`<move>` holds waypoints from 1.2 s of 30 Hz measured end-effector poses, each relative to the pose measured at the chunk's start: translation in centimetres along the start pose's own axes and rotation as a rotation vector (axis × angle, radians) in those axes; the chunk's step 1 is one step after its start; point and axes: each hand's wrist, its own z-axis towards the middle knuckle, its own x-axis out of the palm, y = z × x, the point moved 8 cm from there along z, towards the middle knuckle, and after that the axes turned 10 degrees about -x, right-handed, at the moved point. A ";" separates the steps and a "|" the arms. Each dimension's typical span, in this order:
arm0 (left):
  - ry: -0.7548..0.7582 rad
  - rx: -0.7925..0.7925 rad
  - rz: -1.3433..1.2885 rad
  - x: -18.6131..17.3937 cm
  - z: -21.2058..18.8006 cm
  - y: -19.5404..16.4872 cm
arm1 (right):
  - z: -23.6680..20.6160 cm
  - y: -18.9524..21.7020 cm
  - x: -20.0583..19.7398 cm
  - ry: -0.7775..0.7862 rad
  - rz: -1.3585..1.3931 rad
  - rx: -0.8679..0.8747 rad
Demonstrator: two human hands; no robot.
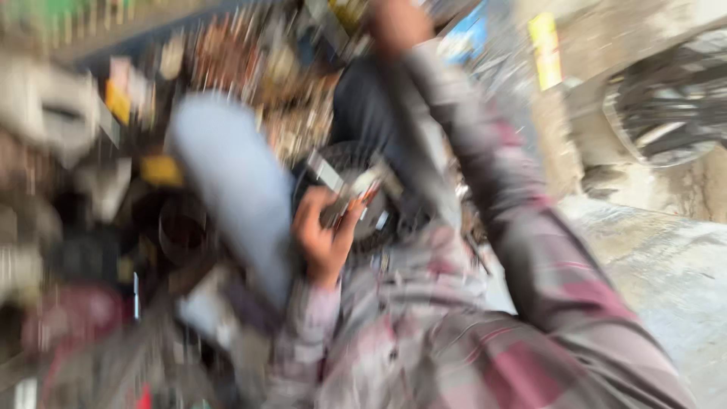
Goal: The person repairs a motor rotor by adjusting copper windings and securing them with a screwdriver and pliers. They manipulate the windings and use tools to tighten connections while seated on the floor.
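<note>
The view is heavily motion-blurred and tilted. My left hand (324,236), in a plaid sleeve, is closed around a small shiny metal piece (350,189) held against a dark round tyre-like part (356,163). My right arm, in the same plaid, reaches far up to my right hand (394,24) at the top edge. That hand rests at the end of a dark long part (413,151). The blur hides whether its fingers grip anything.
A pale blue-grey long shape (231,185) lies just left of my left hand. Blurred clutter of parts and boxes (91,151) fills the left side. A spoked wheel (670,98) stands at the top right above a bare concrete floor (659,265).
</note>
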 end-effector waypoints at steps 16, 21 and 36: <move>-0.038 0.143 0.133 0.3 -1.3 -1.8 | -15.9 -1.9 -4.0 -0.789 1.412 0.081; -0.012 0.104 0.158 0.8 -1.0 -2.4 | -25.6 1.4 1.4 -0.686 1.643 0.235; 0.071 0.075 0.070 -0.6 -0.3 -0.3 | -25.0 9.8 -2.8 -0.619 1.174 -0.046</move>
